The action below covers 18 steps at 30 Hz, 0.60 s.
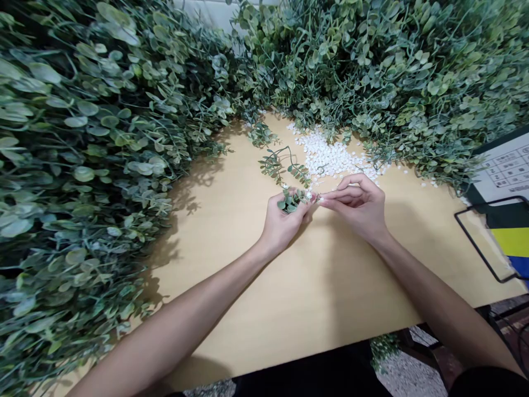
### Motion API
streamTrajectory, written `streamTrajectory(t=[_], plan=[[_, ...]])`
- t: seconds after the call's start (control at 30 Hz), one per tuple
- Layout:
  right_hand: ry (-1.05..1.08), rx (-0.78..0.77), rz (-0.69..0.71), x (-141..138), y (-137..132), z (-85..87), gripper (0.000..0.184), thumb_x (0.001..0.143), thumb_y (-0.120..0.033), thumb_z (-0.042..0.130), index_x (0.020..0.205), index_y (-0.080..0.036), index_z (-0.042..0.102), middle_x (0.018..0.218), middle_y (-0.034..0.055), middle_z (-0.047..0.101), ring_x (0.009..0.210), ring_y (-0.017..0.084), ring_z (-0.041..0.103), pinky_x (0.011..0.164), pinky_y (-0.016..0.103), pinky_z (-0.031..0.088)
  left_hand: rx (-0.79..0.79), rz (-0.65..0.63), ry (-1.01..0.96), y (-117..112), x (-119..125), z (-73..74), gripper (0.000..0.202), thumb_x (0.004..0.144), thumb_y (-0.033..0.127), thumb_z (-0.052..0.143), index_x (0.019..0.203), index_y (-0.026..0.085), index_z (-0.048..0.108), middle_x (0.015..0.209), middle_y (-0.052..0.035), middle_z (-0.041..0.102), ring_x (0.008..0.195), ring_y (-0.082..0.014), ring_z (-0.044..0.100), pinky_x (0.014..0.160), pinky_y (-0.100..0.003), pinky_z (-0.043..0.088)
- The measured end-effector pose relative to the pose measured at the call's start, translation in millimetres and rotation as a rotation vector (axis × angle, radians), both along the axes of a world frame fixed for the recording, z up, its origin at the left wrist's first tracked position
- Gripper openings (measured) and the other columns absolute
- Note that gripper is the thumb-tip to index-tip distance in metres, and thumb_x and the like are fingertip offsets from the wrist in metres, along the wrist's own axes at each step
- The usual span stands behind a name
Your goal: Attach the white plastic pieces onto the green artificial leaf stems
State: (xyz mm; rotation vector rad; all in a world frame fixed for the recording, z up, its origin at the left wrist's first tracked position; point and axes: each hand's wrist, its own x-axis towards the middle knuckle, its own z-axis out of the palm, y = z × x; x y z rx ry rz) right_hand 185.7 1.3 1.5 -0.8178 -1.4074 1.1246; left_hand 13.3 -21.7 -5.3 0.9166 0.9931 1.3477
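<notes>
My left hand (285,220) is closed round an artificial leafy sprig (290,200), whose green leaves stick out above the thumb. A small white piece shows among the leaves by my left fingertips. Close beside it, my right hand (359,207) pinches at the sprig's end with thumb and fingers; what lies between those fingertips is too small to name. Just beyond my hands, a heap of small white pieces (326,154) is spread on the table (256,298). Loose green sprigs (275,164) lie left of the heap.
Dense artificial greenery (103,138) is piled along the left side, and more greenery (392,71) along the back. At the right stand a printed chart (510,165) and a black wire frame (475,242). The table's front edge runs close to my body.
</notes>
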Motion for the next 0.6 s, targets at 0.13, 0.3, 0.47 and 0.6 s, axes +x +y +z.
streamTrajectory(t=[0.13, 0.3, 0.47, 0.6], plan=[[-0.033, -0.021, -0.030, -1, -1, -1.2, 0.037, 0.075, -0.036, 0.093, 0.092, -0.025, 0.062, 0.087, 0.0016, 0.084, 0.083, 0.024, 0.083, 0.079, 0.033, 0.070, -0.003, 0.009, 0.007, -1, 1, 1.0, 0.043, 0.073, 0.047, 0.091, 0.071, 0.014, 0.062, 0.057, 0.0051, 0.048, 0.051, -0.0058, 0.040, 0.048, -0.021, 0.033], [-0.042, -0.023, -0.002, 1, 0, 0.7, 0.038, 0.073, -0.036, 0.095, 0.091, -0.024, 0.064, 0.088, 0.0027, 0.084, 0.083, 0.023, 0.083, 0.079, 0.033, 0.070, -0.017, 0.034, 0.029, -1, 2, 0.8, 0.044, 0.072, 0.050, 0.091, 0.075, 0.014, 0.066, 0.064, 0.0032, 0.054, 0.053, -0.0068, 0.045, 0.048, -0.021, 0.038], [-0.046, -0.081, 0.056, 12, 11, 19.3, 0.048, 0.065, -0.034, 0.099, 0.092, -0.023, 0.061, 0.089, 0.0018, 0.083, 0.083, 0.020, 0.081, 0.084, 0.033, 0.070, 0.137, -0.037, 0.170, 0, 1, 6.4, 0.036, 0.083, 0.046, 0.084, 0.097, 0.013, 0.075, 0.088, -0.0060, 0.073, 0.077, -0.0147, 0.066, 0.073, -0.026, 0.054], [-0.116, -0.077, 0.074, 50, 5, 64.7, 0.050, 0.065, -0.023, 0.099, 0.096, -0.025, 0.060, 0.086, 0.0001, 0.081, 0.080, 0.019, 0.081, 0.079, 0.031, 0.070, 0.160, -0.132, 0.134, -1, 0, 4.1, 0.067, 0.074, 0.039, 0.091, 0.131, 0.017, 0.066, 0.114, -0.0102, 0.075, 0.100, -0.0221, 0.072, 0.090, -0.033, 0.057]])
